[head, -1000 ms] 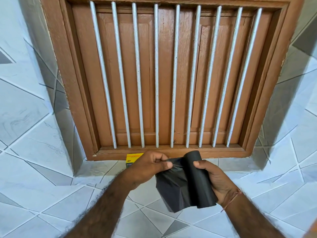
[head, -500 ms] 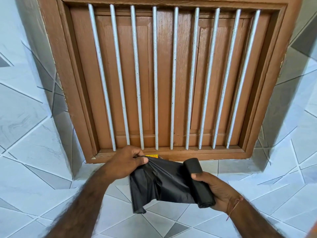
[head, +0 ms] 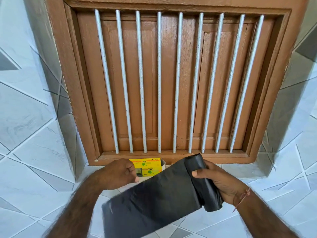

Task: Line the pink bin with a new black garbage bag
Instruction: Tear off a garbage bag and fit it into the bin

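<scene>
My right hand (head: 221, 184) grips a roll of black garbage bags (head: 199, 176), thumb across its front. A wide sheet of black bag (head: 151, 203) is unrolled from it and hangs down to the left, blurred at its lower edge. At the sheet's upper left corner my left hand (head: 120, 172) is curled, its fingertips at the edge of the plastic. The pink bin is not in view.
A yellow bin-bag box (head: 147, 166) lies on the tiled ledge just behind my left hand. Directly ahead stands a brown wooden window (head: 171, 157) with white vertical bars. Grey and white tiled walls (head: 34, 152) close in on both sides.
More of the bag has come off the roll, so the sheet is wider and hangs lower. The roll has tilted and the yellow box shows again behind my left hand.
</scene>
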{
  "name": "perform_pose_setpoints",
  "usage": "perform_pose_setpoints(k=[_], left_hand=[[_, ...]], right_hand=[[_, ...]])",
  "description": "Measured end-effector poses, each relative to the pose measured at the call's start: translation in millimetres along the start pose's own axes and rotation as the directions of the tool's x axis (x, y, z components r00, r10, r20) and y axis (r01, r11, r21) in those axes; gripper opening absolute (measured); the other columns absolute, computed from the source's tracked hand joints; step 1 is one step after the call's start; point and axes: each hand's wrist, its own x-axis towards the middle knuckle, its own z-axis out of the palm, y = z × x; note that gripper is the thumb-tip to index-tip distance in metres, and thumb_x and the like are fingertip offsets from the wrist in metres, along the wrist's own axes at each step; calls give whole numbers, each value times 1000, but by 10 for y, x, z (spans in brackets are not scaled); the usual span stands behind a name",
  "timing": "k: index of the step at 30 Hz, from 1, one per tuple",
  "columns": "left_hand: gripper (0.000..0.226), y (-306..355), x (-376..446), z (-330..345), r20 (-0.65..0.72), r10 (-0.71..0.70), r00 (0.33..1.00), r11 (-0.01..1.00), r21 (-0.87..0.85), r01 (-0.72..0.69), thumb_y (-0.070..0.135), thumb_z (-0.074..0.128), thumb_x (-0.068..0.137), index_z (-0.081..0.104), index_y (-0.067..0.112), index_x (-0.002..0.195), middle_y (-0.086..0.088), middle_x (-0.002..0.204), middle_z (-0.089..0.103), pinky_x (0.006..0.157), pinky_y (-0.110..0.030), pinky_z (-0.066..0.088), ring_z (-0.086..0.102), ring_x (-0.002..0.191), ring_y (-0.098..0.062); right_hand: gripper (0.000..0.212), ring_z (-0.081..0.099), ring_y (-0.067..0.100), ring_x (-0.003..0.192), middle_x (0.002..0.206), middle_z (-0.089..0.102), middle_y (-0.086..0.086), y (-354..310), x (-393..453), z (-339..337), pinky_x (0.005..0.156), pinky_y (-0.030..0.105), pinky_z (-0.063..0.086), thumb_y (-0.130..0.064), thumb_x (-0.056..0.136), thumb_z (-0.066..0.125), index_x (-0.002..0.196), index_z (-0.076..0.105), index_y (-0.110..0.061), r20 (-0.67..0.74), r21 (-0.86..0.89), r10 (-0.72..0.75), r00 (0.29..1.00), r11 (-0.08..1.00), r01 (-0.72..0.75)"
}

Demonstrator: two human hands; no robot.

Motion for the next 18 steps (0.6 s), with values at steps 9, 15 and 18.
perform_pose_setpoints(k=[9, 15, 18], left_hand=[[33, 657, 224, 591, 109, 363, 925, 644, -747, -164, 14, 71, 84, 65, 8, 116, -5, 114, 70, 97, -31, 49, 64, 108, -16], [25, 678, 277, 512, 0, 301, 954, 769, -592, -243, 21, 68, 87, 61, 0, 76, -4, 70, 50, 61, -27, 34, 43, 69, -15], [27, 713, 286, 486, 0, 288, 958, 833, -493, -250, 18, 67, 88, 59, -5, 76, -5, 69, 47, 57, -23, 32, 41, 67, -14]], right_hand=[[41, 64, 35, 101, 112, 66, 22, -193, -22, 193, 93, 48, 51, -6, 75, 65, 116, 62, -7, 199, -86, -51, 979, 994, 70], [45, 70, 30, 85, 102, 71, 20, 21, -23, -35, 75, 40, 58, -21, 55, 77, 100, 75, -11, 36, 129, 36, 999, 991, -40], [50, 66, 37, 100, 115, 67, 24, 131, -36, -40, 89, 48, 55, -21, 60, 80, 109, 72, -10, 35, 129, 101, 994, 986, -105]])
